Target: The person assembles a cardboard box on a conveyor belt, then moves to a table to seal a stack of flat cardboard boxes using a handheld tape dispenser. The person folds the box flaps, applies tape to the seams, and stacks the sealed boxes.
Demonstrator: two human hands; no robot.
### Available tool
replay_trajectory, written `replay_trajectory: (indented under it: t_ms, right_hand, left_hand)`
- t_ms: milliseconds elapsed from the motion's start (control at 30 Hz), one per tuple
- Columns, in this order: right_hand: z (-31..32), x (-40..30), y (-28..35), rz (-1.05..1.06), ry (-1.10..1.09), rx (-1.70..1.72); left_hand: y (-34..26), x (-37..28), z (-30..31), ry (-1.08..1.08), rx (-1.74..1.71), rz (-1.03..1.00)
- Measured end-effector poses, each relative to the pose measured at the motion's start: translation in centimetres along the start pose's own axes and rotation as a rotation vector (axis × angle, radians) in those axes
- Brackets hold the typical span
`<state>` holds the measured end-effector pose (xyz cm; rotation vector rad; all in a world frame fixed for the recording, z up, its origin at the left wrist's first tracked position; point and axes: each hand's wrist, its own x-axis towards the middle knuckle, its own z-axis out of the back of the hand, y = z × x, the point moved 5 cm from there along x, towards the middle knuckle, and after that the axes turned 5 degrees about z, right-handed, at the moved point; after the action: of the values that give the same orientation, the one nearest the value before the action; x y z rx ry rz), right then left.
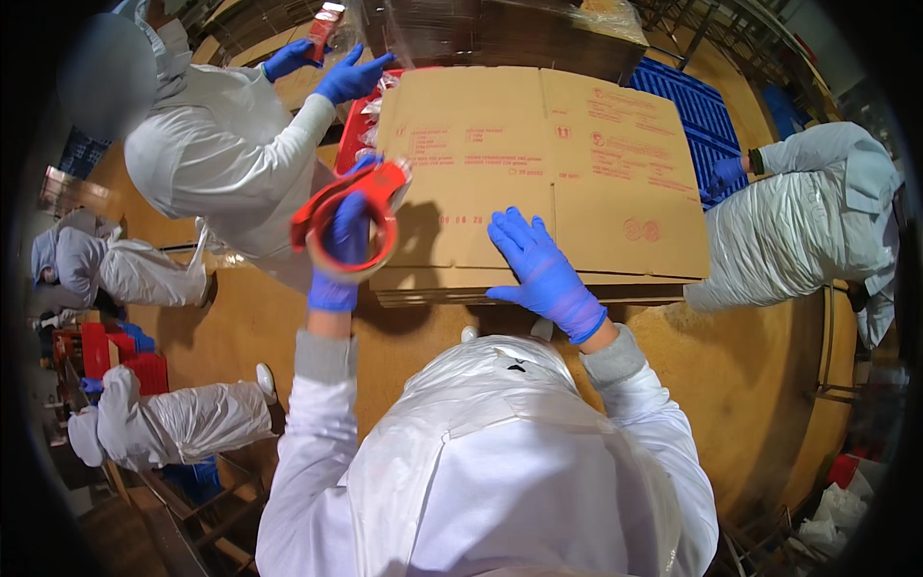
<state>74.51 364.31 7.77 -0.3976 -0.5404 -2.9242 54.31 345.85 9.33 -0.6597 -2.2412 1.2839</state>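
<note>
A stack of flattened cardboard boxes (497, 195) lies before me, its top sheet bearing red printing. My left hand (346, 231), in a blue glove, grips a red tape dispenser (386, 189) above the stack's left edge. The fingers pass through the tape roll's ring, and the dispenser is slightly blurred. My right hand (544, 278), also gloved in blue, lies palm down with fingers spread on the near part of the top sheet. It holds nothing. The dispenser's shadow falls on the cardboard between my hands.
A co-worker (223, 151) at the left holds a red tool (324, 30) beside a red crate (351, 133) with plastic bags. Another person (786, 209) stands right, by a blue pallet (692, 115). Wrapped boxes (497, 32) stand behind the stack. More people (195, 418) work farther left.
</note>
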Motion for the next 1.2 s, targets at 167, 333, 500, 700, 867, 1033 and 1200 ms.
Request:
replay_trajectory:
  t_ms: [167,333,500,700,867,1033,1200]
  right_hand:
    - [-0.3,-2.5,0.0,0.054,-0.153,0.204]
    - [-1.0,-4.2,0.8,-0.021,-0.265,0.244]
    - [-1.0,-5.0,0.7,-0.071,-0.285,0.218]
    - [-0.9,-4.6,0.9,-0.006,-0.308,0.148]
    - [-0.6,-3.7,2.1,-0.042,-0.243,0.023]
    - [1.8,-3.0,2.9,0.108,0.176,-0.142]
    - [20.3,-3.0,5.5,0.198,-0.543,-0.190]
  left_hand:
    - [0.5,10.3,-7.0,0.283,0.612,-0.293]
    - [3.7,7.7,-7.0,0.408,0.685,0.087]
    - [2.0,-3.9,-9.0,0.342,0.411,0.392]
    - [1.1,-0.2,-8.5,0.472,1.284,-0.377]
    - [8.8,-2.0,1.4,0.020,0.273,0.375]
    - [-3.0,-5.3,2.8,-0.133,-0.200,0.049]
    - [-11.5,-10.3,0.6,-0.219,-0.312,-0.145]
